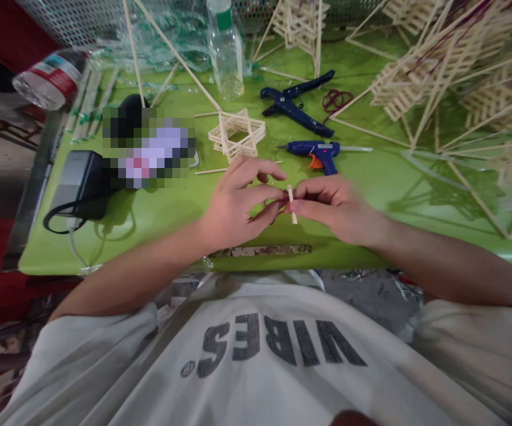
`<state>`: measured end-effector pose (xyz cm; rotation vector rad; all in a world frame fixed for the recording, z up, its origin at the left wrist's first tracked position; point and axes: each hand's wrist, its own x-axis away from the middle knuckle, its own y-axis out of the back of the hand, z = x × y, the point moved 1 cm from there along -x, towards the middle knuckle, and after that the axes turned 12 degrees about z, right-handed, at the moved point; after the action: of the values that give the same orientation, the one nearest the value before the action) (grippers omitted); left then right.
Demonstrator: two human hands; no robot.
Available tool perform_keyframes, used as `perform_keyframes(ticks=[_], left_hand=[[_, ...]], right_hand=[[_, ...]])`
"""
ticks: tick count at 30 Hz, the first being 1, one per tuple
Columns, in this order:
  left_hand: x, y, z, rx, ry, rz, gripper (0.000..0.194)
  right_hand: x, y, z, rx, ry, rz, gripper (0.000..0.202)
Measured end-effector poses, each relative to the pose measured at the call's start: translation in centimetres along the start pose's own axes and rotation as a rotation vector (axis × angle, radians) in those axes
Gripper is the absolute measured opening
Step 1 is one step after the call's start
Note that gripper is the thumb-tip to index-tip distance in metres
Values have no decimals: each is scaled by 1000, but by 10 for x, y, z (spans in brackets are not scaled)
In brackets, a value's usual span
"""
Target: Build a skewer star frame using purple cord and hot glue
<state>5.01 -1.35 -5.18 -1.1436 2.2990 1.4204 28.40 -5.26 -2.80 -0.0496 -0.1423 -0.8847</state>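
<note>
- At frame centre, pinches stick [294, 217] with right hand [333, 207], apparently reddish cord [287, 208] with left hand [247, 198].
- Could drop stick through slack pinch, or bump glue gun [302, 148] by straying upward.

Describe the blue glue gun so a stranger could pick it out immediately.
On the glossy green table, look just beyond the person's right hand. The blue glue gun lies there; its orange trigger sets it apart from the dark-blue plier-like tool behind it.

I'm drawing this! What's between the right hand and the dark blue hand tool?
A blue glue gun lies between the right hand and the dark blue hand tool, in the head view.
</note>
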Motion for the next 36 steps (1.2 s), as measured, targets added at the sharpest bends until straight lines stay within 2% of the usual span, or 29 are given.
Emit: perform_keyframes(ticks=[3,6,12,15,19,22,25,29,36], left_hand=[[0,2,0,94,-9,-19,6],[-1,5,0,166,49,-5,13],[-2,10,-4,304,58,40,19],[0,8,-6,499,102,58,23],[3,2,-6,811,237,97,33],[2,0,-6,911,295,99,34],[0,1,-4,893,306,89,33],[0,2,-2,749,277,84,24],[-4,1,-3,405,101,63,20]], right_hand=[[0,1,0,19,-9,-59,38],[-2,2,1,32,-26,-116,40],[-5,1,3,51,-13,-156,42],[-6,1,1,85,-8,-134,41],[-6,-2,-3,112,-19,-45,38],[-6,-4,-3,127,0,14,37],[-3,-5,-3,225,21,-24,32],[2,-6,-4,444,56,-73,21],[3,-8,-4,650,145,-94,20]])
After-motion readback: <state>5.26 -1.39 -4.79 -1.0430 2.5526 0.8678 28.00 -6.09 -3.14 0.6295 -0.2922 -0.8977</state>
